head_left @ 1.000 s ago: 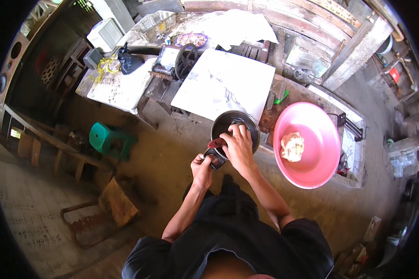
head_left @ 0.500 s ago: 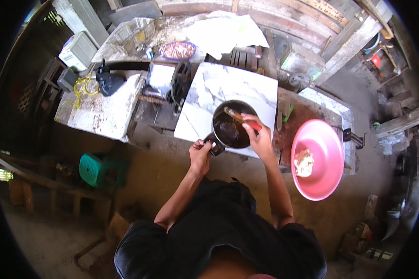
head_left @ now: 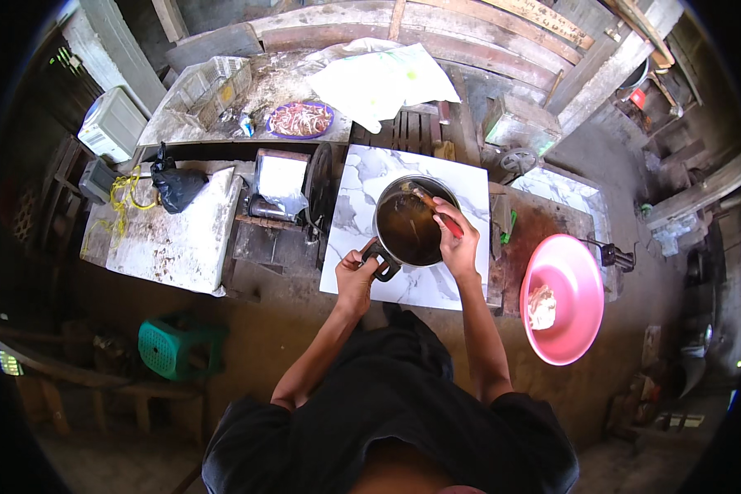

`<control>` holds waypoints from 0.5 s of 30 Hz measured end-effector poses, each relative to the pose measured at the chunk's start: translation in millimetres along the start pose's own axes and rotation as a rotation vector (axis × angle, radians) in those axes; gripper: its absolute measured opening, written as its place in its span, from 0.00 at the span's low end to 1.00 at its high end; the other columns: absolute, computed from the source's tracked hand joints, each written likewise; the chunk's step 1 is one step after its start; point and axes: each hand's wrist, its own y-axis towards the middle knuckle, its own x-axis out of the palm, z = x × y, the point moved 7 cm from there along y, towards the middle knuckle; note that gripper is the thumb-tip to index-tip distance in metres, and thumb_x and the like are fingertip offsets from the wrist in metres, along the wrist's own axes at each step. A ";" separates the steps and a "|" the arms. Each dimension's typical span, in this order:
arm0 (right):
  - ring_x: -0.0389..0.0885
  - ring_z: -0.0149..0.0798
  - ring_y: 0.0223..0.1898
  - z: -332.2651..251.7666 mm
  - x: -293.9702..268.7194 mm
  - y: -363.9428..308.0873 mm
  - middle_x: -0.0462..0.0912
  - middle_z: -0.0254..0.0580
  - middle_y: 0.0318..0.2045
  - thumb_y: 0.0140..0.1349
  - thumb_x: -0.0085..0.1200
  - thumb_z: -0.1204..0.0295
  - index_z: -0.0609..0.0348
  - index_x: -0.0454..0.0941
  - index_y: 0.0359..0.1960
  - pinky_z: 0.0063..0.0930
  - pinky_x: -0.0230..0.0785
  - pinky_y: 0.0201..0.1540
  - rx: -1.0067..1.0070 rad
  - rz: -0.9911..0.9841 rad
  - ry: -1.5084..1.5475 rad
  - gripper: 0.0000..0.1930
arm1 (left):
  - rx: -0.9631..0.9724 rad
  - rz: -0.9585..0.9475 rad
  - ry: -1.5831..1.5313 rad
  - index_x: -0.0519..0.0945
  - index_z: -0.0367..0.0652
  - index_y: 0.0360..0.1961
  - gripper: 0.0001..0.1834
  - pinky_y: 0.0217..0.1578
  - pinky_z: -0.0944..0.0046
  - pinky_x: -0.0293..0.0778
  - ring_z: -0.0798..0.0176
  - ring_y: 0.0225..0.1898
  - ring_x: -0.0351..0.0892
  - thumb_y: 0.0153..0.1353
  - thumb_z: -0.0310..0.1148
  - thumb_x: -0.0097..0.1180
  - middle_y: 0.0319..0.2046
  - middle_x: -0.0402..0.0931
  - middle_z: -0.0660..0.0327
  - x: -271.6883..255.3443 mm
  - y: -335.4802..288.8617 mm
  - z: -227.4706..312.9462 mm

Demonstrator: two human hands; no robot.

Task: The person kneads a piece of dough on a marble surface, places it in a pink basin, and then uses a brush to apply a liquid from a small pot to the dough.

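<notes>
Basin, rounded, pink plastic (head_left: 583,300), right of the right grip (head_left: 461,243); cream-coloured lump (head_left: 542,309) inside. Small bright-green object (head_left: 509,226), nearer that grip, on the weathered wooden bench (head_left: 547,212). Large black wheel (head_left: 319,183), beyond and left of the left grip (head_left: 356,280). Square white, grey-veined board (head_left: 469,181), beneath both grips. Round dark metal pot (head_left: 382,216), between the grips, over the board; brown and glossy inside; contact with board unclear. State: left grip clenched on its black handle (head_left: 380,262); right grip grasping a red-and-brown stick-shaped tool (head_left: 426,198), partly hiding the pot's right rim.
</notes>
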 end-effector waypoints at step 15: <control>0.75 0.37 0.42 5.4 7.0 10.5 0.77 0.47 0.39 0.45 0.46 0.93 0.65 0.71 0.34 0.24 0.68 0.44 0.003 0.116 0.079 0.15 | 0.073 0.052 -0.043 0.62 0.44 0.18 0.12 0.36 0.60 0.76 0.63 0.37 0.74 0.47 0.15 0.48 0.44 0.69 0.49 2.5 8.7 2.7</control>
